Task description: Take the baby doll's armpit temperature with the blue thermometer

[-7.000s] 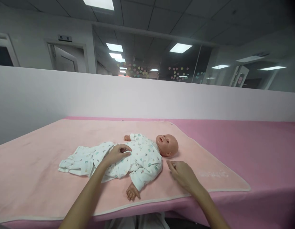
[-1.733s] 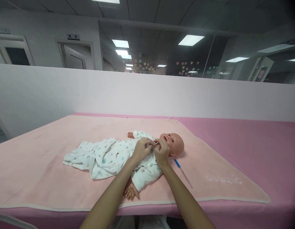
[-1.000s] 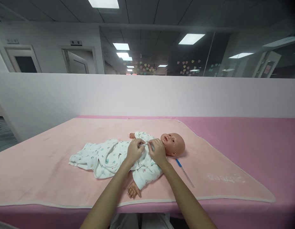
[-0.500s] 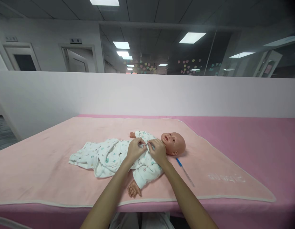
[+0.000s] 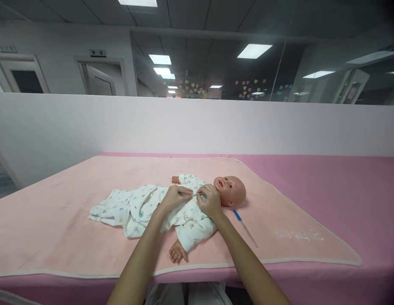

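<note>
A baby doll (image 5: 230,190) lies on its back on a pale pink blanket (image 5: 69,228), head to the right, dressed in a white patterned sleepsuit (image 5: 136,207). Both my hands are on the doll's chest just below the neck. My left hand (image 5: 171,198) pinches the sleepsuit's front edge. My right hand (image 5: 210,201) pinches the opposite edge, fingertips almost meeting the left ones. The doll's near arm sticks out toward me, its bare hand (image 5: 177,254) on the blanket.
A thin thermometer with a blue end (image 5: 245,227) lies on the blanket to the right of the doll. The blanket covers a pink table (image 5: 352,199). A white partition wall (image 5: 197,123) runs behind it, with glass and doors beyond.
Since seven seconds ago both hands have come together at the doll's chest and the thermometer now lies on the blanket. In the last second the hands barely shift; the left slid slightly left.
</note>
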Motion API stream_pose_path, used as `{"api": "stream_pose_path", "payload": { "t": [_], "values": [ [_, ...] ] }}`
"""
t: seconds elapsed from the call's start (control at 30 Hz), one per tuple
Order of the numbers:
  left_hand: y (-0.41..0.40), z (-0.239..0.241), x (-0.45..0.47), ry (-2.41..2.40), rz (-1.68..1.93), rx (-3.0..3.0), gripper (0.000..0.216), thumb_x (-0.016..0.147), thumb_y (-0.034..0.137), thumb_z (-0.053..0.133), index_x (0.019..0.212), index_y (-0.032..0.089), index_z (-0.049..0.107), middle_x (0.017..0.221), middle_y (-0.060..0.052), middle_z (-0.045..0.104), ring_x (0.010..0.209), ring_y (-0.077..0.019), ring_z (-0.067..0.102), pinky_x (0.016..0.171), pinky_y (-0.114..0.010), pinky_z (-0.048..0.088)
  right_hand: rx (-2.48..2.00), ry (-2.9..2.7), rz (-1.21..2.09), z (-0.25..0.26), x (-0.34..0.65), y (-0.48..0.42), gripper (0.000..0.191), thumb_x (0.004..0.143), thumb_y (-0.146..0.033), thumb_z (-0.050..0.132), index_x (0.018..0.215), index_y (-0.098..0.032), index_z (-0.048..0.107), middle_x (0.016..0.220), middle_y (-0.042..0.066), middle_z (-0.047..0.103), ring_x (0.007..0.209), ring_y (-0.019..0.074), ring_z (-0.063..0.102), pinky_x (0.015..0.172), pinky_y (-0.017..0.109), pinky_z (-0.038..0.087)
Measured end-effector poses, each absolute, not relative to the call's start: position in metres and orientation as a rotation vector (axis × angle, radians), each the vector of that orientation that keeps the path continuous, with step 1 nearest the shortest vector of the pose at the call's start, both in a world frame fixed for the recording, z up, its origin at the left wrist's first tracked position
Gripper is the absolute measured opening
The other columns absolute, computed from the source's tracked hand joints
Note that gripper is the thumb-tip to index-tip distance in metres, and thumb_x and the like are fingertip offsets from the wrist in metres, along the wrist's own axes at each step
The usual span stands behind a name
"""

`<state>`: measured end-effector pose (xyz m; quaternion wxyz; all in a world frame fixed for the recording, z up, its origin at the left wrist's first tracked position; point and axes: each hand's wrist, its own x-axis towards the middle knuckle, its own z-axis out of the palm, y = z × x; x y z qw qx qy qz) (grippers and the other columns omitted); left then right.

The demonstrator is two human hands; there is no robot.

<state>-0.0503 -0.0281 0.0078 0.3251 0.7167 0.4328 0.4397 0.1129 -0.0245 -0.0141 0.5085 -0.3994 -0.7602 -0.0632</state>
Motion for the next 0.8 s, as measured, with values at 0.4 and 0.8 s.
{"api": "stream_pose_path", "payload": {
  "t": [0.4,0.8],
  "values": [
    [-0.030,0.008,-0.048,1.205,1.163,2.021,0.020,0.067,0.021,0.060,0.084,0.018,0.070,0.091,-0.004,0.068,0.089,-0.0184,0.061,0.083,-0.029,0.047,-0.972,-1.831,-0.167,-0.014,0.113,-0.024,0.011,0.065,-0.009,0.048,0.061,-0.019,0.050,0.064,0.001,0.054,0.068,0.0150,0.047,0.065,0.027,0.036],
    [-0.031,-0.005,-0.037,1.374,1.250,2.530,0.024,0.085,0.025,0.042,0.093,0.019,0.064,0.091,-0.005,0.065,0.088,-0.0183,0.055,0.082,-0.031,0.041,-0.993,-1.857,-0.245,-0.014,0.115,-0.017,0.016,0.084,-0.024,0.047,0.092,-0.016,0.058,0.094,0.006,0.058,0.081,0.0139,0.054,0.070,0.029,0.046]
  ]
}}
